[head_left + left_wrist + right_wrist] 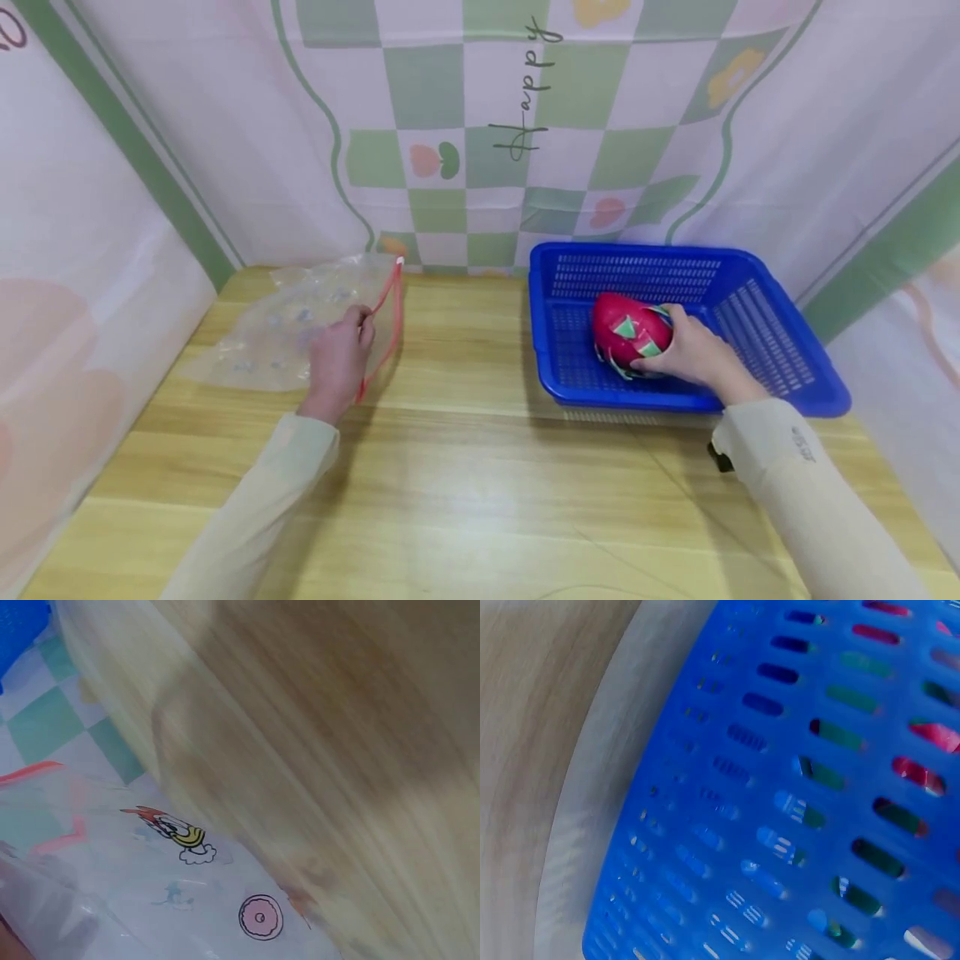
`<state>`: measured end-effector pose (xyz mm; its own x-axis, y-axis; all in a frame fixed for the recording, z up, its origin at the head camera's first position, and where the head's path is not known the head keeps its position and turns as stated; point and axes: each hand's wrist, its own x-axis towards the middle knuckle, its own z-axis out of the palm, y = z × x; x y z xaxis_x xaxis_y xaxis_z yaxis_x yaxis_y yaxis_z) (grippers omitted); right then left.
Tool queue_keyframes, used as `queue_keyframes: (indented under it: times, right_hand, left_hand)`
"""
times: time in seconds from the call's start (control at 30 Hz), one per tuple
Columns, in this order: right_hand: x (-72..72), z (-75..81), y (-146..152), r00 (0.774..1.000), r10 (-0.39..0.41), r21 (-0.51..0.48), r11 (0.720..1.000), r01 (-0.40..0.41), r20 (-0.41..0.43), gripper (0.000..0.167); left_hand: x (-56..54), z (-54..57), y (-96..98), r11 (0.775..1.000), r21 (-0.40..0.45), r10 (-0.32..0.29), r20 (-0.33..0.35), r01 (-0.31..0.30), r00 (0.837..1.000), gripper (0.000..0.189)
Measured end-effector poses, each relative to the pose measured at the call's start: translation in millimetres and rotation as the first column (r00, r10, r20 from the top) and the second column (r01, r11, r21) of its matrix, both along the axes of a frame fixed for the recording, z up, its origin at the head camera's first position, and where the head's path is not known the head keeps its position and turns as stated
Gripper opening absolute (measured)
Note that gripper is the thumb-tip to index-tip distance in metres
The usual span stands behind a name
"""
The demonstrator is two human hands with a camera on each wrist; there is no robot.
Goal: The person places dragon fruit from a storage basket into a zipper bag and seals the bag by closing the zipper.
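Observation:
A clear plastic zip bag (262, 333) with a red zip edge and small printed pictures lies at the left of the table. My left hand (341, 354) pinches it near the red edge; the left wrist view shows the bag's printed film (172, 892) close up. On the right, my right hand (693, 350) grips a red dragon fruit (630, 329) with green scales, inside a blue plastic basket (555, 392). From the right wrist, the basket's slotted wall (675, 847) covers most of the view, and red and green show through the slots.
The wooden table (450, 483) runs between the bag and the basket. Behind it hangs a checked green and white cloth (498, 83), with more cloth at both sides. A small black object (720, 458) shows beneath the right sleeve.

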<state>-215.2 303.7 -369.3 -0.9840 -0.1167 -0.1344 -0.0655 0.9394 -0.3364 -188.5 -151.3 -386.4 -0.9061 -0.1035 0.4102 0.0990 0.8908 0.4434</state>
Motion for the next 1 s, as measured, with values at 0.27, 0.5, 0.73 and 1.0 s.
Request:
queue_keyframes:
  times: [0.27,0.5,0.73,1.0]
  right_hand:
    - [3.9,3.7,-5.9,0.995,-0.059,-0.013,0.998,0.058,-0.081,0.099]
    - [7.3,23.3,-17.3,0.984,-0.089,-0.103,0.992,0.073,-0.154,0.105]
    - [13.4,47.3,-32.8,0.982,-0.099,-0.175,0.982,0.070,-0.161,0.110]
    - [24.8,68.7,-60.0,0.981,-0.082,-0.223,0.974,0.042,-0.174,0.107]
  left_hand:
    - [0.6,-1.8,0.7,0.998,-0.060,-0.004,-0.053,0.001,0.999,0.024]
    - [4.3,1.6,-1.2,0.995,-0.094,-0.017,-0.046,0.013,0.999,0.025]
    - [4.2,0.6,-1.2,0.992,-0.122,-0.041,-0.057,0.034,0.998,0.025]
    - [2.3,-3.0,-1.8,0.997,-0.064,-0.045,-0.083,0.039,0.996,0.016]
